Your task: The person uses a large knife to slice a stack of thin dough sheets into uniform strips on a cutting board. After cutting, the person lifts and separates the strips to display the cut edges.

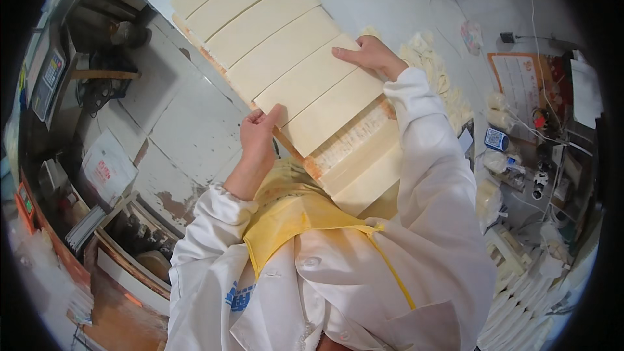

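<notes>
Pale, flat dough sheets (312, 73) lie side by side in a row, slightly overlapping, along a floured wooden board (358, 136). My left hand (261, 136) is at the left edge of the row, its thumb on top of a sheet and its fingers curled at the rim. My right hand (373, 56) grips the opposite edge, thumb on top and fingers hidden beneath or beside it. Below the board's near end, more pale sheet (373, 175) hangs or lies near my yellow apron (302, 209).
Loose dough strips or scraps (438, 73) lie right of my right hand. A scale with a keypad (51, 75) stands at the far left, above a tiled floor (190, 107). Bags and cables (536, 131) crowd the right side. A white bag (107, 168) lies at the left.
</notes>
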A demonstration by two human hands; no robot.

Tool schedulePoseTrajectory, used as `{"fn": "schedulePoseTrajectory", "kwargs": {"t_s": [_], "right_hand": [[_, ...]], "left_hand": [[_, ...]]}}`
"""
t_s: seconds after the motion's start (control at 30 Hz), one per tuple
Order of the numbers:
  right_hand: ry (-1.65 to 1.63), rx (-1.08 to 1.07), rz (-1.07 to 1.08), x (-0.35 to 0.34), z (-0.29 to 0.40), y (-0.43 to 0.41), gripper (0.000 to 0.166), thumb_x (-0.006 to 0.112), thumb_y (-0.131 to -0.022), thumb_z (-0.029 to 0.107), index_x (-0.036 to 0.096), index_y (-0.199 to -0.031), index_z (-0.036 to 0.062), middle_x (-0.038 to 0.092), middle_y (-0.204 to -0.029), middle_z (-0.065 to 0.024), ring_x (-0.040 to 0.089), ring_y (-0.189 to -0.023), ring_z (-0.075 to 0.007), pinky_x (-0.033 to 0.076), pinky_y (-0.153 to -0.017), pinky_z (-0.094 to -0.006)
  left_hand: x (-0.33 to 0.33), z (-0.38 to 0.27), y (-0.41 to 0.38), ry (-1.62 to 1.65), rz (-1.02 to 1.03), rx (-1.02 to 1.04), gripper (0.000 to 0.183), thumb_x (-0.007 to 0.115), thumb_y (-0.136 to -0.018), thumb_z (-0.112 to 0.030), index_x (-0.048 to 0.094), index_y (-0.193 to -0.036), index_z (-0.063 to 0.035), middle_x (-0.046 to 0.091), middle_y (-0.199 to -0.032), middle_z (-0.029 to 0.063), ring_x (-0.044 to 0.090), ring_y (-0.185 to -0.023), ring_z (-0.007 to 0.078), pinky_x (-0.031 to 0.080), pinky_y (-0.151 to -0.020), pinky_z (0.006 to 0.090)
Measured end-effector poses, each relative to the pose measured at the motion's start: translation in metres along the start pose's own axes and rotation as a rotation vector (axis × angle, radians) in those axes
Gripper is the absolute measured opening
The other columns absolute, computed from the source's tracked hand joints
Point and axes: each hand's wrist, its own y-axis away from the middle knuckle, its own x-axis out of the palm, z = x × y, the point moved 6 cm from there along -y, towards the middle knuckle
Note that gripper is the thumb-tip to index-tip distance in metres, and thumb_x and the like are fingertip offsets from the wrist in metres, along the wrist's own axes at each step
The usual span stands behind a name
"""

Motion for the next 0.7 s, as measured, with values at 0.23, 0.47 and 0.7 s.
{"fn": "schedulePoseTrajectory", "kwargs": {"t_s": [0.23,0.47,0.7], "right_hand": [[-0.162,-0.008,0.025,0.011,-0.011,-0.012,0.085,0.085,-0.08,0.064,0.07,-0.119,-0.0096,0.074,-0.111,-0.0177,0.071,-0.103,-0.0238,0.054,-0.09,-0.0361],[-0.015,-0.05,-0.01,-0.005,0.017,0.007,0.077,0.086,-0.079,0.063,0.074,-0.109,-0.0076,0.076,-0.099,-0.0153,0.072,-0.089,-0.023,0.056,-0.081,-0.0351],[-0.081,-0.016,-0.001,0.005,-0.009,-0.02,0.087,0.088,-0.077,0.063,0.07,-0.114,-0.0139,0.075,-0.106,-0.0203,0.071,-0.098,-0.0259,0.055,-0.087,-0.0368]], "left_hand": [[0.011,-0.015,0.006,0.018,0.077,-0.106,0.024,0.081,-0.096,-0.022,0.068,-0.106,-0.0055,0.071,-0.098,0.0,0.06,-0.087,0.0104,0.044,-0.084,0.0293],[0.013,-0.017,0.005,-0.009,0.07,-0.035,0.034,0.079,-0.099,-0.022,0.066,-0.119,0.0014,0.072,-0.111,0.0052,0.064,-0.102,0.0145,0.048,-0.095,0.0323],[0.014,-0.016,0.0,-0.013,0.098,-0.044,0.037,0.077,-0.1,-0.023,0.064,-0.122,0.0033,0.071,-0.115,0.0072,0.066,-0.107,0.0166,0.05,-0.098,0.0336]]}}
